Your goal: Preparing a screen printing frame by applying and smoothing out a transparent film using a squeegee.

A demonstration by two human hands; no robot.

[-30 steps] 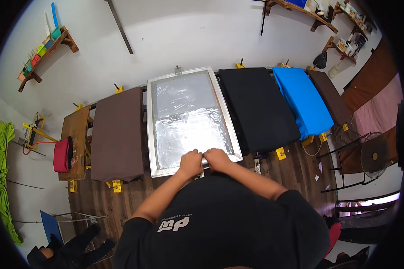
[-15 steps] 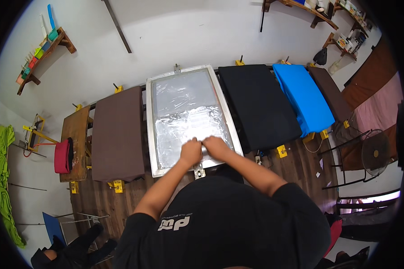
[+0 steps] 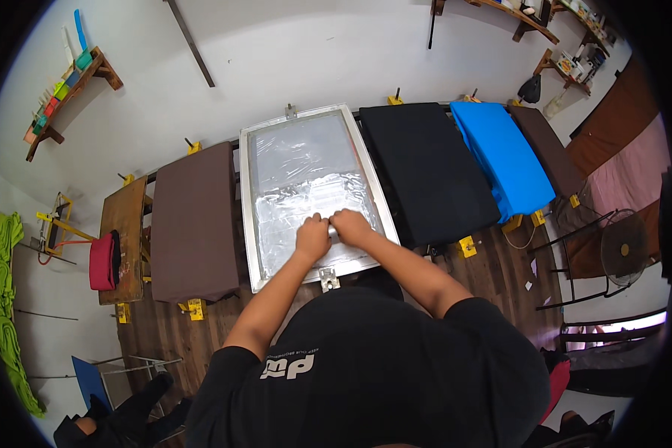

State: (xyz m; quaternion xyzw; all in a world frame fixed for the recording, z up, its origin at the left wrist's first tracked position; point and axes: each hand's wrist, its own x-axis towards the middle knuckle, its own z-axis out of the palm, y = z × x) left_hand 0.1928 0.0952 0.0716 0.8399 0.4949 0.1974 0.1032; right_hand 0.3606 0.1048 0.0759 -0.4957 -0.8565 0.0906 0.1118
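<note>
A silver-framed screen (image 3: 245, 187) lies on the middle station, its crinkled, shiny translucent surface inside the frame and metal clamps at both ends. Over its lower half my left hand (image 3: 313, 237) and my right hand (image 3: 351, 227) are side by side, both with fingers curled around a narrow grey bar (image 3: 333, 232), mostly hidden by them. Left of the screen is a brown cloth-covered board (image 3: 190, 216); to its right are black (image 3: 425, 168) and bright blue (image 3: 500, 157) covered boards.
A bare wooden board (image 3: 123, 216) carries folded pink-and-black fabric (image 3: 103, 265). Wall shelves (image 3: 75, 89) hold colourful containers. A fan (image 3: 621, 250) stands right, green fabric (image 3: 7, 299) hangs left, and a blue panel (image 3: 88, 382) sits beside dark shapes I cannot make out.
Both hands, gripping the bar, have moved forward from the screen's near edge onto its lower half, uncovering the near metal clamp.
</note>
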